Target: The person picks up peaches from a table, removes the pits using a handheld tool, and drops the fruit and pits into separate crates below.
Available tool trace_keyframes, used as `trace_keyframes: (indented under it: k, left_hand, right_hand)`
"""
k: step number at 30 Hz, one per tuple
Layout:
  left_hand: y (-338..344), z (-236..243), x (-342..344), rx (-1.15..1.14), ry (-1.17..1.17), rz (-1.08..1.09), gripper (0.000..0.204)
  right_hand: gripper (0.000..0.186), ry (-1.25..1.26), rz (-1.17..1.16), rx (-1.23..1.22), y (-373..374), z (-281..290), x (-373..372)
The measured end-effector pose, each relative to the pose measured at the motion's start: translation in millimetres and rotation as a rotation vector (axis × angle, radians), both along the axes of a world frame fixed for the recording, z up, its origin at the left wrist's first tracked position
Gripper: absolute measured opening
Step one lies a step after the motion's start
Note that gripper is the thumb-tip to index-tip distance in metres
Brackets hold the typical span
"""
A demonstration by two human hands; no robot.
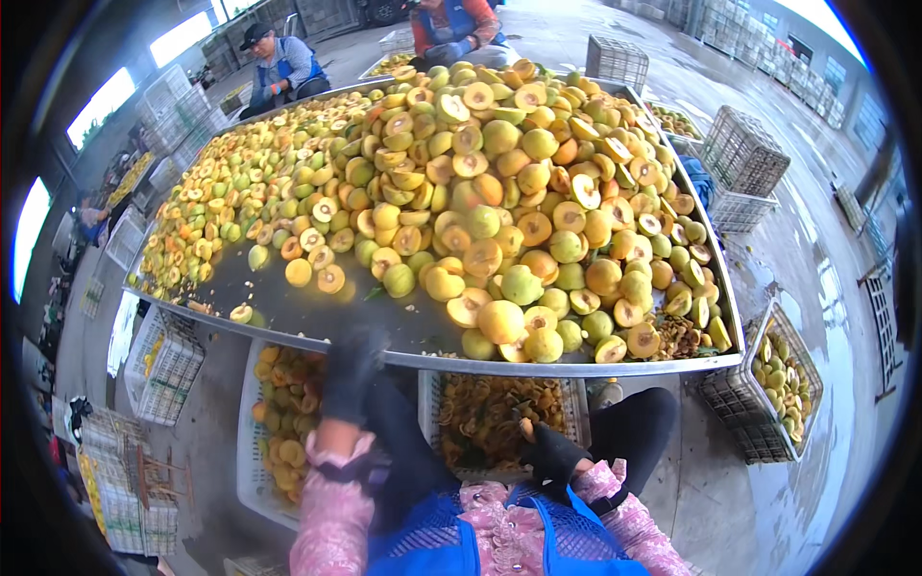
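My left hand [351,372], in a dark glove, is at the near rim of a metal-edged table [384,317]; motion blurs its fingers. A heap of whole and halved yellow stone fruit [480,221], like peaches or apricots, covers much of the table. Some cut faces show brown stones or hollows. Low by my right knee, my right hand [555,453] is closed, in a dark glove. A small orange-brown tip [526,429] shows at its fingers; whether fingertip or held thing is unclear. Beneath it stands a crate of brownish scraps [495,408].
Left of my legs a white crate [252,461] holds fruit halves. A grey crate of fruit [783,384] stands at the right, with stacked crates [744,154] beyond. Two people in blue vests, one at far left [283,72], one at far middle [451,34], are behind the table.
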State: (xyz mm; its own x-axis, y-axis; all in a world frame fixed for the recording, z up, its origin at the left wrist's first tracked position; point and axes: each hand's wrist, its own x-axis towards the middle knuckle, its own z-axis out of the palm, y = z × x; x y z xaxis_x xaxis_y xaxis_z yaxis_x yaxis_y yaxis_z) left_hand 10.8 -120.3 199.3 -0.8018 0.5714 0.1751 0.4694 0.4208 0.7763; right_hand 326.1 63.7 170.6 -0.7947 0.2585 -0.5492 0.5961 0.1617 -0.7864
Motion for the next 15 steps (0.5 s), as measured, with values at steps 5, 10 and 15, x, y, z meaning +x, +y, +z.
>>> trace_keyframes:
  k: [5, 10, 15]
  left_hand:
    - [124.1, 4.7, 14.7, -0.321, 0.101, -0.104, 0.036]
    - [127.0, -8.2, 37.9, 0.471, -0.842, 0.043, 0.019]
    - [99.8, 22.3, 63.2, 0.530, -0.556, 0.039, 0.021]
  right_hand:
    - [0.036, -0.093, -0.044, -0.121, -1.0, 13.5, -2.8]
    - [0.035, 0.065, -0.024, 0.032, 0.8, -25.3, 5.1]
    - [0.036, 0.319, -0.364, -0.447, -5.5, 35.5, 0.4]
